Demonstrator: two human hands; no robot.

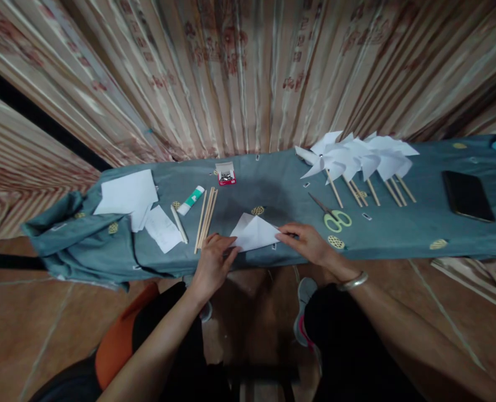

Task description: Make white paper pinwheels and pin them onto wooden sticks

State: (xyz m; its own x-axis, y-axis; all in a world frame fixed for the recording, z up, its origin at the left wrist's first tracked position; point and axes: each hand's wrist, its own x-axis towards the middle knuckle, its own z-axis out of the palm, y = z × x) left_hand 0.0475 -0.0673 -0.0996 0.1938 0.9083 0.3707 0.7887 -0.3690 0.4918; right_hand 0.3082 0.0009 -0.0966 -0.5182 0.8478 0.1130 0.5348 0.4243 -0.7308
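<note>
A sheet of white paper, folded into a rough triangle, is held low over the near edge of the cloth-covered table. My left hand pinches its left corner between thumb and fingers. At the opposite corner, my right hand grips the paper the same way; a silver bangle circles that wrist. Just left of the paper lie several thin wooden sticks. Green-handled scissors rest to the right, blades pointing away and to the left.
Several white paper pinwheels on sticks lie at the back right, near a black phone or wallet. A red box of small metal pieces, a glue stick, a white pen-like stick and paper sheets occupy the left. A curtain hangs behind.
</note>
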